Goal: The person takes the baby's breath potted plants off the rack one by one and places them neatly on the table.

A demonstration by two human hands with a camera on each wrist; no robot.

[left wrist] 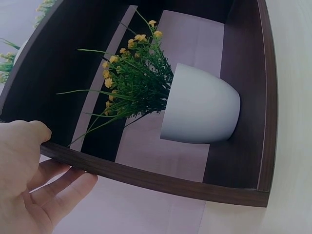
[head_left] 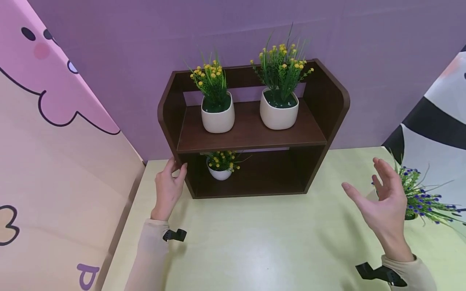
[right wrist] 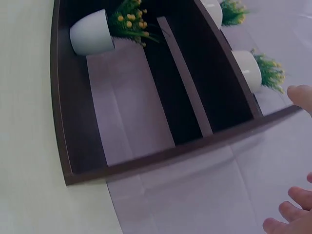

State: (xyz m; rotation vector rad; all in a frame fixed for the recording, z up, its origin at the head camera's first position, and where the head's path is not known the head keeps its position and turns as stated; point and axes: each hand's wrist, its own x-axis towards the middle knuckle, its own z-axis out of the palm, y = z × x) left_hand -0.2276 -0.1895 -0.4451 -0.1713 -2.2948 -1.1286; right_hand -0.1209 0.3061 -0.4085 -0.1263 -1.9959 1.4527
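A dark brown two-tier wooden shelf (head_left: 251, 141) stands on the table against the purple backdrop. My left hand (head_left: 169, 186) pinches its left side panel, the thumb on the inner face and the fingers outside, as the left wrist view shows. On the upper tier stand two white pots of yellow flowers, a left pot (head_left: 218, 119) and a right pot (head_left: 279, 115). A third white pot (left wrist: 202, 105) with yellow flowers sits at the left of the lower tier. Holding nothing, my right hand (head_left: 387, 204) hovers to the right of the shelf, thumb and fingers spread apart.
At the right edge, behind my right hand, is a plant with blue-purple flowers (head_left: 424, 198); its pot is mostly hidden. A pale panel with a pink cartoon (head_left: 69, 81) rises on the left, and a black-and-white printed panel (head_left: 433, 121) on the right. The table (head_left: 262, 238) is pale.
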